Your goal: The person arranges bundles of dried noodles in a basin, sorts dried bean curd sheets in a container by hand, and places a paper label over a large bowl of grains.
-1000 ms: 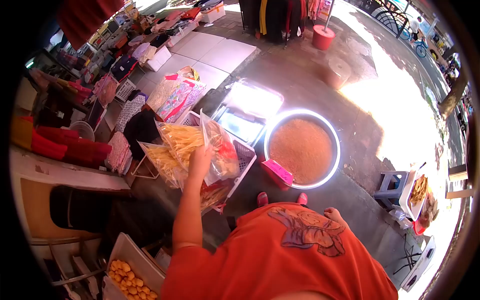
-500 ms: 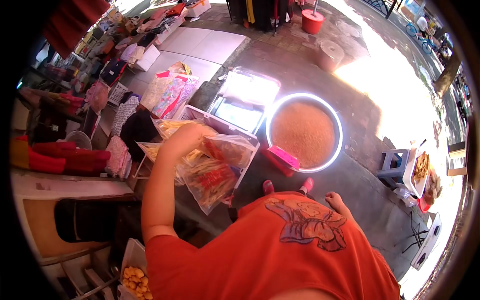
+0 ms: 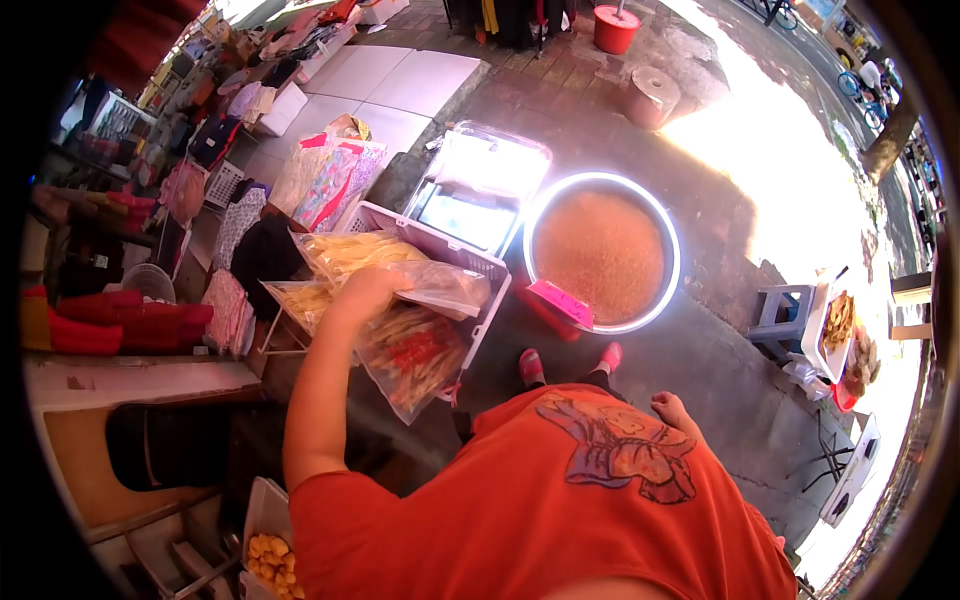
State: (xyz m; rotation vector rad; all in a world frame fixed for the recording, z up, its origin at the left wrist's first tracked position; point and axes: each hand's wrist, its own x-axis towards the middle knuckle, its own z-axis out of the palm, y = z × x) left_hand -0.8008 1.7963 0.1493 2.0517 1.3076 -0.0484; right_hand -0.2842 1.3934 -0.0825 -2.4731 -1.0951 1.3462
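My left hand [image 3: 368, 292] reaches over a white plastic basket [image 3: 484, 262] packed with clear bags. Its fingers are closed on the edge of a clear plastic bag [image 3: 447, 287] near the basket's right end. Below it, another clear bag [image 3: 412, 352] with red print holds thin, pale brown strips and hangs over the basket's near side. A bag of yellowish strips [image 3: 352, 252] lies behind my hand. My right hand [image 3: 670, 408] hangs by my side with curled fingers, and I see nothing in it.
A large metal basin [image 3: 676, 262] of brown grains stands right of the basket, with a pink sign [image 3: 562, 303] at its near rim. Beyond the basket is a clear lidded box [image 3: 470, 215]. A grey stool [image 3: 780, 312] and a white tray [image 3: 815, 340] stand far right.
My left hand has shifted a little down and left. The bag under its fingers has folded, so its red print no longer shows. The right hand stays by my side.
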